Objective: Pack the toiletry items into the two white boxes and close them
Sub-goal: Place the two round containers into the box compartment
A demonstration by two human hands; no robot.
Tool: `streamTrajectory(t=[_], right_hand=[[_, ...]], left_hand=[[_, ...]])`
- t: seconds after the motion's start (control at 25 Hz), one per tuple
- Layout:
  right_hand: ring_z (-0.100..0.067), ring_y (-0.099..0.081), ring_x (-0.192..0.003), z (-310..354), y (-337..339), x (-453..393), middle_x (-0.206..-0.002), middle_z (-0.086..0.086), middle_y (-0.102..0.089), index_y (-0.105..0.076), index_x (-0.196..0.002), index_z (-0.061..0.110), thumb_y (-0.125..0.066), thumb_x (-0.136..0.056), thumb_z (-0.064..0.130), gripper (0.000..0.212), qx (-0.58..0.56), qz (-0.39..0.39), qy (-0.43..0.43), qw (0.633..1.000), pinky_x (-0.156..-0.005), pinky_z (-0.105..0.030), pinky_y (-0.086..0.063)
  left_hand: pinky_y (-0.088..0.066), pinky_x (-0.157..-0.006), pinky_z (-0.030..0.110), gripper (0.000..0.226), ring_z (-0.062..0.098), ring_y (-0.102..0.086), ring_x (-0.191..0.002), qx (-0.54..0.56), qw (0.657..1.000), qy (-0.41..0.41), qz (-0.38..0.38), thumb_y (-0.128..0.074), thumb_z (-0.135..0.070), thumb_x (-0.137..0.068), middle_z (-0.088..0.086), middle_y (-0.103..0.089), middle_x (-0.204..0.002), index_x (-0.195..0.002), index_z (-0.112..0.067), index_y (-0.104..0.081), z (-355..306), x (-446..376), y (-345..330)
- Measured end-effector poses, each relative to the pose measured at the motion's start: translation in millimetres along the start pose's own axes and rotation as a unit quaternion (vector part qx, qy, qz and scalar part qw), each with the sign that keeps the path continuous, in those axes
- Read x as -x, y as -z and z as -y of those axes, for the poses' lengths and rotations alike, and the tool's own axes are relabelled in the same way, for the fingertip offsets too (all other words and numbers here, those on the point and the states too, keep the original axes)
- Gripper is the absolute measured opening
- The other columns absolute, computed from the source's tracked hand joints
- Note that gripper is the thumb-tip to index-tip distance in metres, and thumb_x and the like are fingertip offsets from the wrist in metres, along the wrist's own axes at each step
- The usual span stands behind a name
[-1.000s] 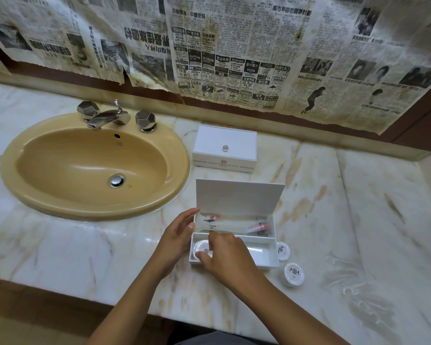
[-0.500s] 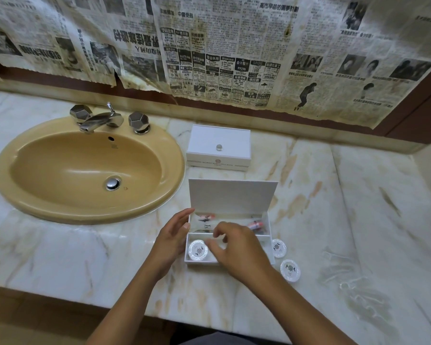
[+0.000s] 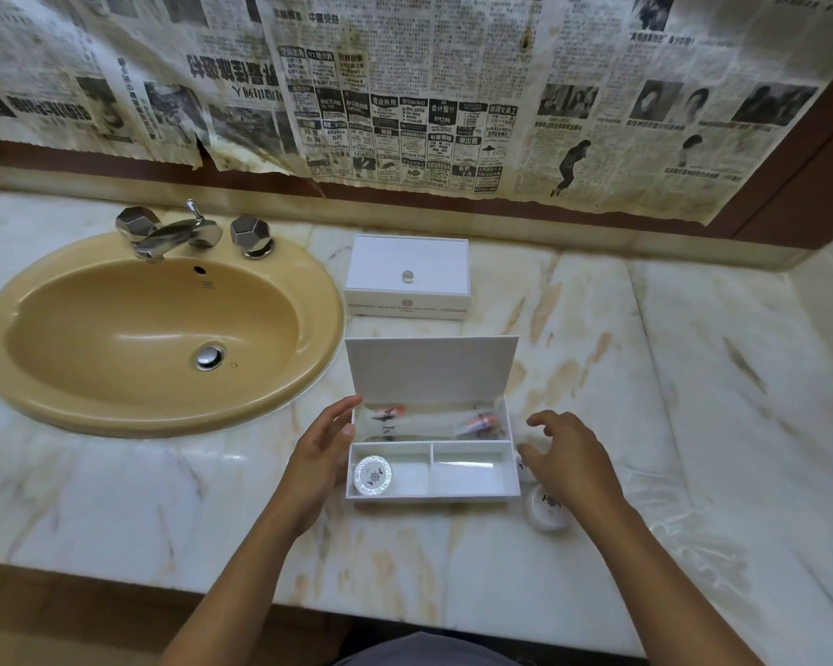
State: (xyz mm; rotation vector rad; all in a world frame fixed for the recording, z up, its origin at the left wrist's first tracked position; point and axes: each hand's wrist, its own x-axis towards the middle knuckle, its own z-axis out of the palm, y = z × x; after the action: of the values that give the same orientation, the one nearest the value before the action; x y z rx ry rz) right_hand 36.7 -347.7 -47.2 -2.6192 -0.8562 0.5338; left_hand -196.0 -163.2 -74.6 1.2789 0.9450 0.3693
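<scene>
An open white box [image 3: 434, 495] stands on the marble counter, its lid [image 3: 431, 370] upright. A round white puck [image 3: 372, 474] lies in its front left compartment; the front right compartment is bare. Wrapped items [image 3: 477, 423] fill the back compartment. My left hand [image 3: 323, 449] rests against the box's left wall, fingers relaxed. My right hand [image 3: 568, 461] hovers just right of the box, fingers spread over a round puck [image 3: 524, 468] partly hidden beneath it. Another puck [image 3: 547, 509] lies nearer me. A second white box [image 3: 407, 276] sits shut behind.
A tan sink [image 3: 159, 329] with a chrome tap [image 3: 174, 235] takes up the left of the counter [image 3: 693, 401]. Clear plastic wrappers [image 3: 684, 511] lie at the right. Newspaper covers the wall behind. The counter's front edge runs just below my forearms.
My right hand let go of the puck in the front left compartment and moved right, out of the box, to above the pucks on the counter. The left hand stayed put.
</scene>
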Motion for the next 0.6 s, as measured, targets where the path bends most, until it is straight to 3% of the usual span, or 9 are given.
streamTrajectory(t=[0.12, 0.24, 0.6], right_hand=[[-0.019, -0.055, -0.107, -8.9, -11.4, -0.1, -0.121, 0.0, -0.053, -0.055, -0.123, 0.026, -0.063, -0.082, 0.034, 0.043, 0.032, 0.054, -0.007, 0.998, -0.079, -0.029, -0.044], [-0.019, -0.052, -0.11, -11.0, -18.3, -0.4, -0.119, 0.0, -0.052, -0.055, -0.122, 0.027, -0.065, -0.079, 0.036, 0.045, 0.044, 0.065, -0.007, 0.997, -0.081, -0.031, -0.045], [-0.023, -0.058, -0.098, -12.2, -19.5, -2.7, -0.114, -0.004, -0.057, -0.057, -0.118, 0.022, -0.067, -0.076, 0.027, 0.044, 0.017, 0.031, -0.023, 0.999, -0.075, -0.028, -0.043]], left_hand=[[-0.055, -0.095, 0.034, 0.034, 0.01, -0.056, -0.13, 0.002, 1.0, 0.002, -0.003, -0.05, -0.026, -0.105, -0.019, -0.061, -0.136, -0.122, -0.054, -0.062, -0.1, -0.7, 0.9], [-0.053, -0.101, 0.042, 0.034, 0.016, -0.054, -0.133, 0.004, 1.0, 0.001, 0.002, -0.05, -0.026, -0.105, -0.013, -0.06, -0.14, -0.122, -0.054, -0.063, 0.9, -0.3, 0.3], [-0.057, -0.08, 0.026, 0.034, 0.016, -0.065, -0.121, 0.029, 0.999, 0.014, 0.0, -0.048, -0.019, -0.106, -0.012, -0.069, -0.126, -0.125, -0.042, -0.062, -7.5, 4.0, -3.6]])
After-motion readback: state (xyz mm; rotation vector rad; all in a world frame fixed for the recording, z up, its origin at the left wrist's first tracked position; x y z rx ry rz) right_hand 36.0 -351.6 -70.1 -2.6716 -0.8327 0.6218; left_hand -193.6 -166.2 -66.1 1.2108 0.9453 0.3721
